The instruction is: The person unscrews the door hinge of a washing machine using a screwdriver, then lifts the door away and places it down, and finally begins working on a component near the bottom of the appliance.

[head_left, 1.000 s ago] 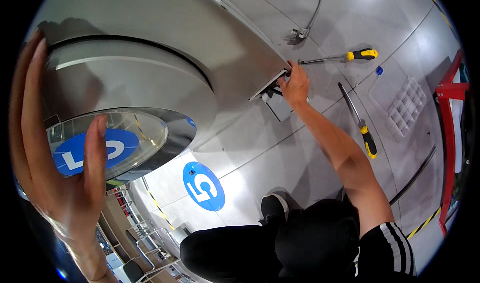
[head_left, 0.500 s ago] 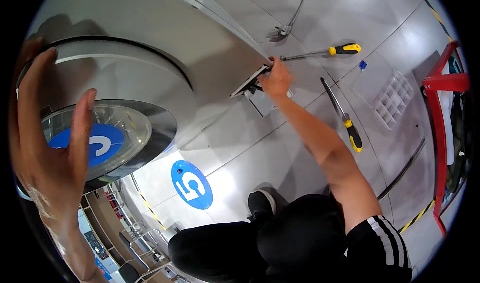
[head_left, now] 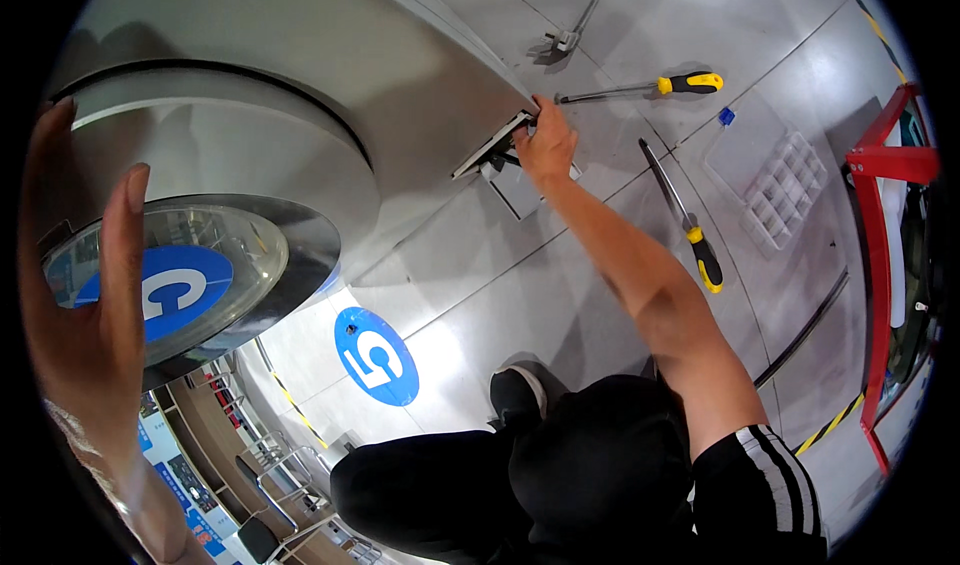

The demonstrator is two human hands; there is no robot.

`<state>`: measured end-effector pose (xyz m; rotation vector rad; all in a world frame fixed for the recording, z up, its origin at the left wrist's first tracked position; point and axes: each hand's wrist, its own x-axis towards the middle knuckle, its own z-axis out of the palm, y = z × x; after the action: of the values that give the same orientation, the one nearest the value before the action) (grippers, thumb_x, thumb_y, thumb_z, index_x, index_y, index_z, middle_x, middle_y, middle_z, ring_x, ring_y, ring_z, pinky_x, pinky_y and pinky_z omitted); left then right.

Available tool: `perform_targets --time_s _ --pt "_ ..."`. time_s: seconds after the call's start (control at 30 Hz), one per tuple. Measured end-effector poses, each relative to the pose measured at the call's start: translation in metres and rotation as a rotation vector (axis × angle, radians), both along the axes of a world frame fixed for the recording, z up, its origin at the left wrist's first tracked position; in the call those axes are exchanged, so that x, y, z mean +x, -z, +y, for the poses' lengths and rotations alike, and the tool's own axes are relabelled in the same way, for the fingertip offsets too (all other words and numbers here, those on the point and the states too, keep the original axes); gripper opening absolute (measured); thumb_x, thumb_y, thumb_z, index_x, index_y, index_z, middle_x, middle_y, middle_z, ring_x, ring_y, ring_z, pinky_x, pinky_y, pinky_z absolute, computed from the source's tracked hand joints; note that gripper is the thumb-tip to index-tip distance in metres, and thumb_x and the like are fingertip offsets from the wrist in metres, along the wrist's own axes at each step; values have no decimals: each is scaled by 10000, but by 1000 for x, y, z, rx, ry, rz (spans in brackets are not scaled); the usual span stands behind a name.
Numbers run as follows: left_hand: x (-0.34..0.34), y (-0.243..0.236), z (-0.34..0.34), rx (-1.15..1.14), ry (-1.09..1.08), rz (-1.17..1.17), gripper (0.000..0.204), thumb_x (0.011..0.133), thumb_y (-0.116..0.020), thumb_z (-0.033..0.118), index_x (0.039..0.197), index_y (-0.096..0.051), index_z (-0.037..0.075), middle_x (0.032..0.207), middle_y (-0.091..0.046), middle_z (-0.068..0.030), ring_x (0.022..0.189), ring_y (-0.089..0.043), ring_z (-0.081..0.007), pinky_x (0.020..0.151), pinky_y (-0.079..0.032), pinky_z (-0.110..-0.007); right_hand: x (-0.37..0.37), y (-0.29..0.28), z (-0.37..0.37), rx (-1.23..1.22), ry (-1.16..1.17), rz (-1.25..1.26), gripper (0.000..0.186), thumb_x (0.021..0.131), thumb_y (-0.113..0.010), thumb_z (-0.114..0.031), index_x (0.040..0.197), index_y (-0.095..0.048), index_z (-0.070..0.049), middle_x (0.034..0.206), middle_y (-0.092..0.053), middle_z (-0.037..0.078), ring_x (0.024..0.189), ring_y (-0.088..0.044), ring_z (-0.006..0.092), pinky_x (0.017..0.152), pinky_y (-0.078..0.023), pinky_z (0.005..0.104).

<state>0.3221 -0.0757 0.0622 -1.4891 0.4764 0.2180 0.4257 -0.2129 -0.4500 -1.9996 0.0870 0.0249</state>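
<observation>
A grey front-loading washing machine (head_left: 400,75) fills the upper left, its round glass door (head_left: 262,250) facing down the view. My left hand (head_left: 95,315) is at the far left by the door's rim, thumb and fingers spread; whether its fingertips touch the machine I cannot tell. At the machine's lower corner, my right hand (head_left: 548,150) curls its fingers round the edge, the thumb at a small rectangular opening (head_left: 492,147). A pale square flap (head_left: 517,193) hangs open beside that opening, partly behind the hand. What lies inside my right hand's grip is hidden.
Two yellow-and-black screwdrivers (head_left: 690,83) lie on the tiled floor right of my right hand. Beyond them are a clear compartment box (head_left: 785,190), a black strip (head_left: 805,330) and a red-framed tool cart (head_left: 885,165). A power plug (head_left: 566,41) lies at the top.
My left hand has shifted a little to the left, and the whole scene sits slightly differently in view. My right hand stays at the machine's lower corner.
</observation>
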Motion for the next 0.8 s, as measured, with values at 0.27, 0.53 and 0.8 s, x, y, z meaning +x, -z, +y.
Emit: perform_targets --time_s 0.27,0.53,0.8 --pt "34 44 -59 -624 232 -243 510 750 -714 208 1222 -528 156 1251 -480 -119 1112 -498 -299 866 -480 -376 3 10 -8 -42 5 -38 606 662 -703 -166 1197 -435 -71 1116 -524 134 1062 -492 297 902 -339 440" --pt "40 61 -73 -650 218 -231 573 648 -775 361 1153 -602 154 1172 -472 -137 1151 -381 -312 960 -314 -441 4 -12 -9 -38 12 63 670 626 -719 -197 1207 -413 -59 1133 -519 136 1070 -490 311 910 -325 441" --pt "39 61 -84 -693 130 -255 625 614 -798 364 1151 -589 123 1160 -496 -118 1139 -401 -306 949 -334 -432 10 -5 -12 -68 -4 123 688 623 -720 -197 1229 -416 -88 1158 -515 121 1087 -483 295 896 -319 437"
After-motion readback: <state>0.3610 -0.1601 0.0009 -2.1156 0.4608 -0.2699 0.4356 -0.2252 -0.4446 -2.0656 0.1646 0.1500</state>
